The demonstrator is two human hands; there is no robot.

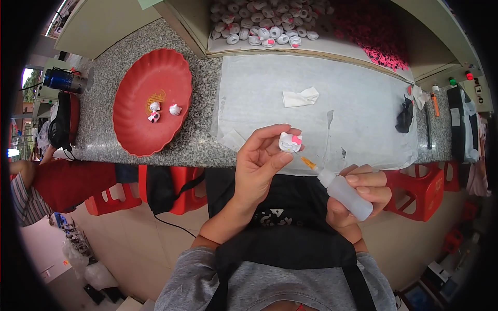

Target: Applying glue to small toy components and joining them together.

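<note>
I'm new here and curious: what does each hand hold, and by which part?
Left hand: a white cat-head figurine, by its sides. Right hand: a translucent needle-tipped bottle, around its body.

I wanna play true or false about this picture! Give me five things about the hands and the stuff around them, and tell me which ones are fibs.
1. The left hand holds a small white cat head. True.
2. The right hand holds a paintbrush. False: it holds a squeeze bottle with an orange-yellow tip.
3. Three little white pieces sit in the red dish. True.
4. On the shelf, the pink pieces lie left of the pile of white heads. False: they lie to the right.
5. A crumpled white scrap lies on the pale sheet. True.
</note>
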